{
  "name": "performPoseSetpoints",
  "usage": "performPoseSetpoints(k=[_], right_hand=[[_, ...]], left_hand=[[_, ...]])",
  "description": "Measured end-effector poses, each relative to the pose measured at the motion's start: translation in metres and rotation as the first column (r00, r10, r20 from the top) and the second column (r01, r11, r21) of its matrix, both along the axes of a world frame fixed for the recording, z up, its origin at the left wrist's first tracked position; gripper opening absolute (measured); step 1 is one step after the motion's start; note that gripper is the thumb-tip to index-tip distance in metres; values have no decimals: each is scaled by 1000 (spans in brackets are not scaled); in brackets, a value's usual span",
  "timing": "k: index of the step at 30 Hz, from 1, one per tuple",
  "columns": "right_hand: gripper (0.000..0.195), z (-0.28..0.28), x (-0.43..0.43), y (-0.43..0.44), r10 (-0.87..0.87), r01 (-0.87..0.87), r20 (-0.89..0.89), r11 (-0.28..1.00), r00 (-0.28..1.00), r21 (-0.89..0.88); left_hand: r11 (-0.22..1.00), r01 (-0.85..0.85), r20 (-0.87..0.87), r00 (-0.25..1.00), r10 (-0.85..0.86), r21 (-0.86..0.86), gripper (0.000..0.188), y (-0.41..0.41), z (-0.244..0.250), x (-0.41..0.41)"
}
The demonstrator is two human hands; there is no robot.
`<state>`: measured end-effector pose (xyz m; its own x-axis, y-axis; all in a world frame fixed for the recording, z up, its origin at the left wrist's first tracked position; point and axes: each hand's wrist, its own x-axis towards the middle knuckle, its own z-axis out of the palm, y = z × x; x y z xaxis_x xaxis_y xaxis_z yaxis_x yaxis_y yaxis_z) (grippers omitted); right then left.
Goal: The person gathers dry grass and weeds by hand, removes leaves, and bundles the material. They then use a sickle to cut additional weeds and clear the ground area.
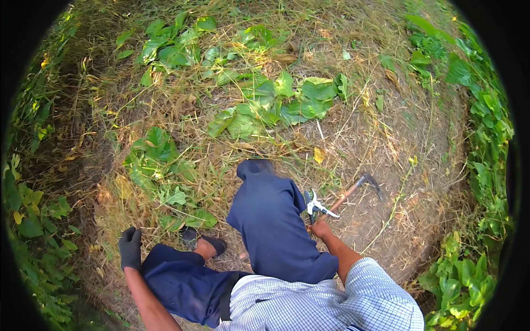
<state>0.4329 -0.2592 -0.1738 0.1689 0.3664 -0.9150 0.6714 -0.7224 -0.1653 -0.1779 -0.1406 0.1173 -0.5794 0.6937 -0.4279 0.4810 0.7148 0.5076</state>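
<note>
My right hand (321, 230) is bare and closed around the wooden handle of a sickle-like tool (343, 195). The tool's dark bent blade points away to the right, just above the soil. Pruning shears (315, 205) with white metal parts and a dark handle stick out of the same hand, beside my trouser leg. On my left hand (131, 248) is a dark glove. It hangs beside my left knee with its fingers curled, and whether anything is inside them is hidden. Cut green leaves (155, 151) lie on the ground in front of it.
More large leaves (273, 101) lie in heaps on dry grass (352, 124) ahead of me. A thin green stem (391, 213) crosses the bare soil at right. Leafy plants (488, 107) line the right edge, and others (33, 223) the left. My shoe (215, 245) rests between my legs.
</note>
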Motion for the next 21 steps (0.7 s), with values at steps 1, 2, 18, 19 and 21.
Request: performPoseSetpoints(k=[1,2,18,19,21], right_hand=[[44,-1,-2,2,-60,60,-17,998,998,15],[43,-2,-3,1,-111,112,-40,993,993,24],[25,-69,21,-17,-664,664,-266,740,699,-105],[29,-67,20,-15,-730,716,-226,680,645,-158],[38,-61,18,-6,-714,675,-289,699,638,-236]], left_hand=[[1000,3,-5,1000,-3,-1,36,0,-1,0],[1000,6,-9,1000,-6,-3,36,0,-1,1],[998,24,-125,992,-32,-64,40,-4,3,7],[999,36,-115,993,-40,-40,40,-5,4,6],[999,-4,-97,995,0,-48,41,-7,4,7]])
